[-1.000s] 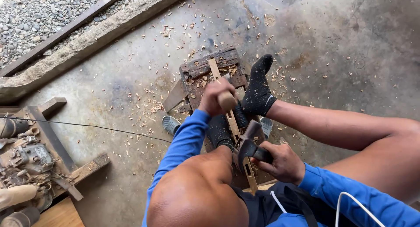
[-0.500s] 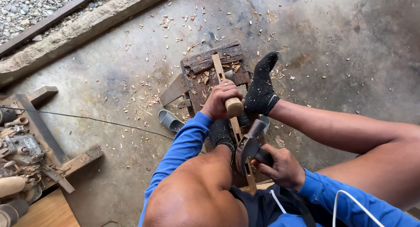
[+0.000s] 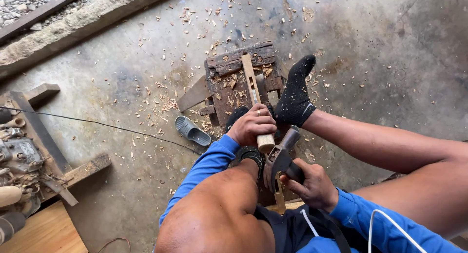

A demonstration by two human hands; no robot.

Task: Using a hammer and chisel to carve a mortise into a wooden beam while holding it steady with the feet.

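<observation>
Left hand clamped on a wooden-handled chisel — right hand gripping a hammer.

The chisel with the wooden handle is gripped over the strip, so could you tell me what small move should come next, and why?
Probably strike the chisel handle with the hammer: the left hand holds it on the wooden strip, and the right hand holds the hammer head right beside the handle's end.

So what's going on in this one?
A person sits on a concrete floor strewn with wood chips. The left hand holds a wooden-handled chisel upright on a wooden strip lying across a dark worn block. The right hand holds a hammer beside it. A socked foot rests against the block.
</observation>
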